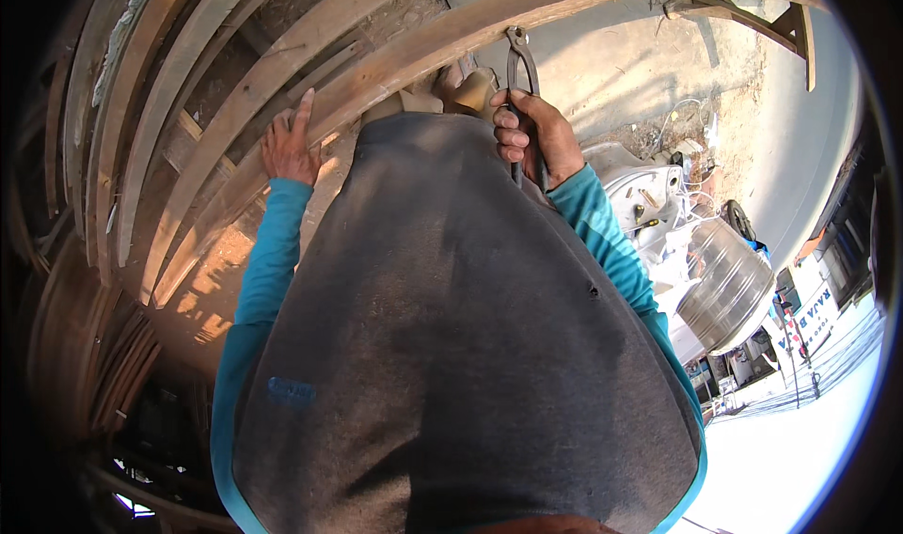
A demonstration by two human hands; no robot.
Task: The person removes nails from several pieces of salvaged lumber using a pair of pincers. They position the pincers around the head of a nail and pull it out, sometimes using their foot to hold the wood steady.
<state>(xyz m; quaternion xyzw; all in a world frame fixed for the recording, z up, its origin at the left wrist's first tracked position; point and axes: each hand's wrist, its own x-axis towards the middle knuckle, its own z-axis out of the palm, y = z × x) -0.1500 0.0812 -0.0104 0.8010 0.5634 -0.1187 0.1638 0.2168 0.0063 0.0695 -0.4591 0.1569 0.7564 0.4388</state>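
Note:
My right hand [541, 134] is closed round the handles of dark metal pincers [516, 59], which point away from me. The pincers' jaws meet the near edge of a long wooden beam [414, 56] that crosses in front of me. Whether the jaws grip a nail there is too small to tell. Further left, my left hand [292, 147] lies against the same beam with its index finger stretched out along the wood. It holds nothing that I can see.
Several more wooden beams [221, 111] lie side by side at the left. To the right stands a metal drum [724, 285], beside a pale surface [625, 181] bearing a yellow-handled tool [645, 223]. A small wooden frame [748, 22] is at the far right.

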